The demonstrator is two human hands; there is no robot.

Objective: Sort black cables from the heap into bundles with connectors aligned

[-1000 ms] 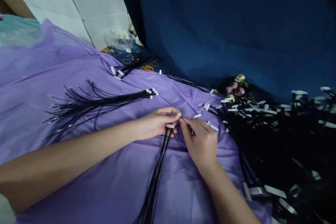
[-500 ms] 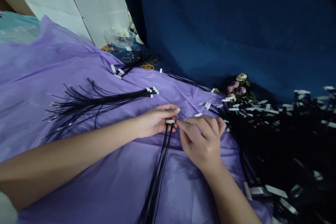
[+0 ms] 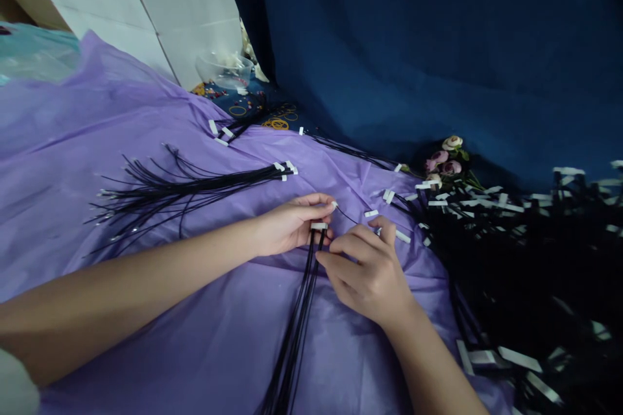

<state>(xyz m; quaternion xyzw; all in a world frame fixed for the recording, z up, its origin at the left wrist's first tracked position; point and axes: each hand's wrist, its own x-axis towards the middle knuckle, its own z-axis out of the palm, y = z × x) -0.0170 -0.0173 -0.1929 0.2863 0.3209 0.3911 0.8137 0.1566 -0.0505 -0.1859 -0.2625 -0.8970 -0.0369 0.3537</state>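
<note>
Left hand (image 3: 294, 227) pinches a thin, white-tipped black cord (image 3: 345, 213) | white-tagged black bundle (image 3: 293, 329) extends just below it | right hand (image 3: 367, 272) curls alongside; grip cannot be told

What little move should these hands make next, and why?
Perhaps the right hand should pinch one of the black strands: its fingertips are right beside them, while the left hand holds the white connector at their upper end.

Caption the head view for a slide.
Left hand holding white-ended black strands above purple cloth, right hand close by.
</note>
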